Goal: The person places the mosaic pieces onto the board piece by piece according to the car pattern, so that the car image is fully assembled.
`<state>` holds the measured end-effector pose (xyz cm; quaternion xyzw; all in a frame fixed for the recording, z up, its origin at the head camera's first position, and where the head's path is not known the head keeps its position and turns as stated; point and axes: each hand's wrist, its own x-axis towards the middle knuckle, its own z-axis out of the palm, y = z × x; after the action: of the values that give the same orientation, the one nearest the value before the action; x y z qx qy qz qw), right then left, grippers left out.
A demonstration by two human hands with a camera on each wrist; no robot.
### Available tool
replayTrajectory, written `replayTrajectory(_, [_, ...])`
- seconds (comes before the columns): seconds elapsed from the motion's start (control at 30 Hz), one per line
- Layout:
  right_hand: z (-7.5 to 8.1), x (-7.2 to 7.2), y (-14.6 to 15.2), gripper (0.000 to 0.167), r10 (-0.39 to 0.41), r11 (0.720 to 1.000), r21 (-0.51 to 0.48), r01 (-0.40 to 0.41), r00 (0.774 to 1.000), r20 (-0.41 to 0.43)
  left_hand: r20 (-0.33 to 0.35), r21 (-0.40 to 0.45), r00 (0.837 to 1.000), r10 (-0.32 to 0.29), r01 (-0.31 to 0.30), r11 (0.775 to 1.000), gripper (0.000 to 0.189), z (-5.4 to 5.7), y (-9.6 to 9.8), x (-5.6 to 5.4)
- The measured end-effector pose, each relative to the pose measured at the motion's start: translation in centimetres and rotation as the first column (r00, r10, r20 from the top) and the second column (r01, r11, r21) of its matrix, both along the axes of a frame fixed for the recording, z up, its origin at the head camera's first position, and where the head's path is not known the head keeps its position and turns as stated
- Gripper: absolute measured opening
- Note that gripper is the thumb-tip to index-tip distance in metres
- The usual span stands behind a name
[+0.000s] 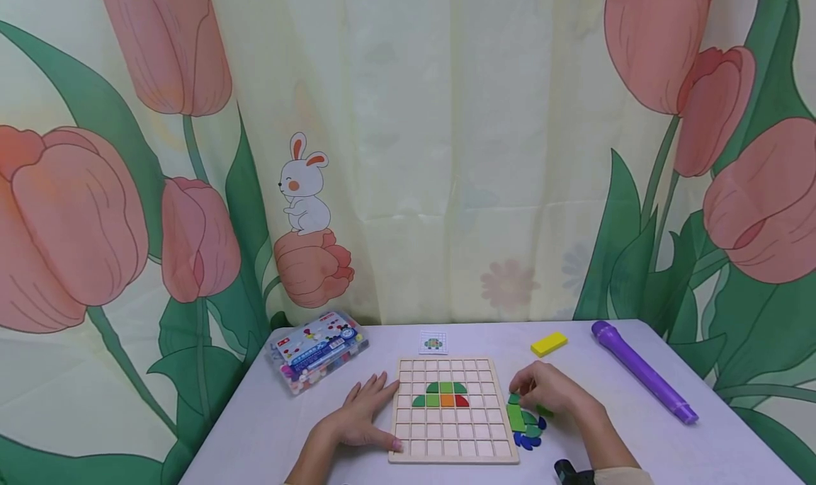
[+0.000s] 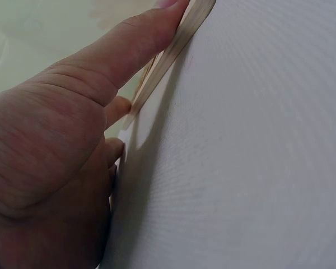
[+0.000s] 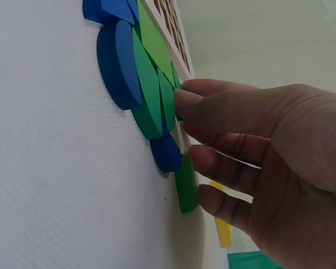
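Note:
A wooden grid board (image 1: pixel 448 432) lies on the table with green, orange and red blocks in its upper middle cells. My left hand (image 1: pixel 361 415) rests at its left side, fingers spread, the thumb (image 2: pixel 123 53) on the frame near the lower corner. Right of the board is a loose pile of green and blue blocks, among them a light green square block (image 1: pixel 515 418) and a blue curved block (image 3: pixel 117 64). Over the pile's far end, my right hand (image 1: pixel 553 388) pinches a dark green block (image 3: pixel 178 117) between thumb and forefinger; the fingertips partly hide it.
A small pattern card (image 1: pixel 433 343) lies behind the board. At the back left sits a clear plastic case (image 1: pixel 319 350) with a printed lid. A yellow block (image 1: pixel 549 343) and a long purple tube (image 1: pixel 644 372) lie to the right. A curtain (image 1: pixel 408 258) hangs behind the table.

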<state>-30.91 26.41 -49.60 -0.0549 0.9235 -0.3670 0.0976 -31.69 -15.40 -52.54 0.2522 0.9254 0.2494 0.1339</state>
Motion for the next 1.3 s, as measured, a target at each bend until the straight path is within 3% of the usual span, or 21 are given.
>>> replayTrajectory(0.37, [-0.1, 0.0, -0.4, 0.022, -0.012, 1.0, -0.004, 0.012, 1.0, 0.012, -0.005, 0.005, 1.0, -0.007, 0.007, 1.0, 0.115, -0.1, 0.0, -0.1])
replayTrajectory(0.93, [-0.2, -0.2, -1.0, 0.017, -0.066, 0.998, -0.008, 0.066, 0.995, -0.078, 0.004, 0.007, 1.0, -0.001, 0.001, 1.0, 0.114, 0.0, 0.1, 0.1])
replayTrajectory(1.1, [0.1, -0.2, -1.1, 0.012, -0.1, 0.994, -0.043, 0.096, 0.988, -0.12, 0.005, 0.005, 1.0, 0.001, -0.001, 1.0, 0.114, 0.1, 0.0, 0.1])
replayTrajectory(1.3, [0.5, -0.2, -1.6, 0.018, -0.105, 0.992, -0.086, 0.09, 0.976, -0.193, 0.002, 0.01, 1.0, -0.002, 0.002, 1.0, 0.114, 0.0, 0.0, 0.1])
